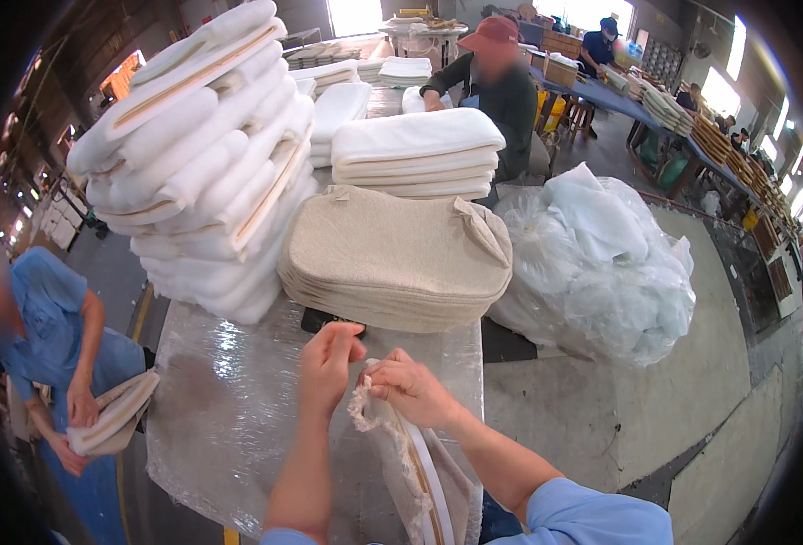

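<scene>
My right hand (410, 386) is closed on the upper end of a beige fabric cover (392, 454). The cover hangs down toward my body, with a frayed edge and a white and tan strip running along it. Just left of it, my left hand (330, 363) is raised with its fingers curled together; whatever they may pinch is too small to make out. Beyond both hands lies a stack of beige fabric covers (392, 259) with rounded corners. A small black object (324, 321) pokes out at the stack's near edge.
A tall pile of white padded pieces (210, 163) leans at left on the plastic-covered table (210, 409). Folded white pads (419, 150) sit behind the beige stack. A clear plastic bag of white stuffing (601, 272) stands right. Co-workers are at left (65, 345) and across (501, 100).
</scene>
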Available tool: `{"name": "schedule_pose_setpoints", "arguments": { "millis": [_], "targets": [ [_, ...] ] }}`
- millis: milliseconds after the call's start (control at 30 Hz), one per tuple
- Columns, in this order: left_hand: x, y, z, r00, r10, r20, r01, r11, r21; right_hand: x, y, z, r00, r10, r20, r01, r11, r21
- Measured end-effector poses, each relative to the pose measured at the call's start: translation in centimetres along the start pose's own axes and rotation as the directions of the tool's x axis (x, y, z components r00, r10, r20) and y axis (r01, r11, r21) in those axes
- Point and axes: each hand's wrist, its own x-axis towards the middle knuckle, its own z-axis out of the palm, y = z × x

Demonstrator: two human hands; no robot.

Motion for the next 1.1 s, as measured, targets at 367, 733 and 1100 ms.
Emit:
{"name": "schedule_pose_setpoints", "arguments": {
  "millis": [367, 733, 1100],
  "targets": [
    [6.7, -0.9, 2.3, 0.615, -0.361, 0.701, 0.213, 0.932, 0.293, -0.9, -0.5, 2.1, 0.992, -0.041, -0.122, 0.038, 0.999, -0.030],
    [5.1, 0.6, 2.6, 0.686, -0.301, 0.663, -0.199, 0.798, 0.568, -1.7, -0.8, 2.6, 0.994, -0.031, -0.108, 0.031, 1.000, 0.002],
    [3.6, -4.0, 1.8, 0.907, -0.021, 0.420, 0.080, 0.989, -0.123, -1.9, -0.4, 2.5, 0.989, -0.072, -0.125, 0.069, 0.997, -0.028]
  ]
}}
